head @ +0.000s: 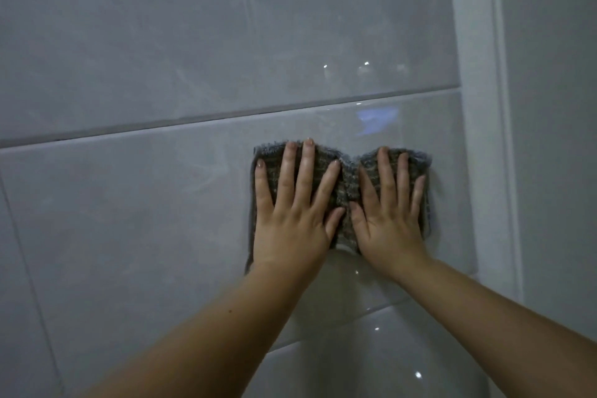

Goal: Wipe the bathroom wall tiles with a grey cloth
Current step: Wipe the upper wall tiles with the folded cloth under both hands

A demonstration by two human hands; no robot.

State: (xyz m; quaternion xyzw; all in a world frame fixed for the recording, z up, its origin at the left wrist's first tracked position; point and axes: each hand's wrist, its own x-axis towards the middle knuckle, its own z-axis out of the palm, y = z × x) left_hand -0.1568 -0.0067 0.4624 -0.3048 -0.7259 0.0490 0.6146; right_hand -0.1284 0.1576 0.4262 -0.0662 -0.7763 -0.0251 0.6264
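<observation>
- Our left hand [292, 220] and right hand [389, 220] lay spread, fingers straight, pressing the cloth [347, 184] flat on the tile [129, 203].
- We judged even palm pressure and overlapping passes best.

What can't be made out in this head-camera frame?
- Grey cloth: much of it lies under the left hand and right hand, head view.
- Glossy white object: cut off by the bottom edge, head view; unidentifiable.
- Wall tiles: head view, dim light and glare hide whether they are clean.
</observation>
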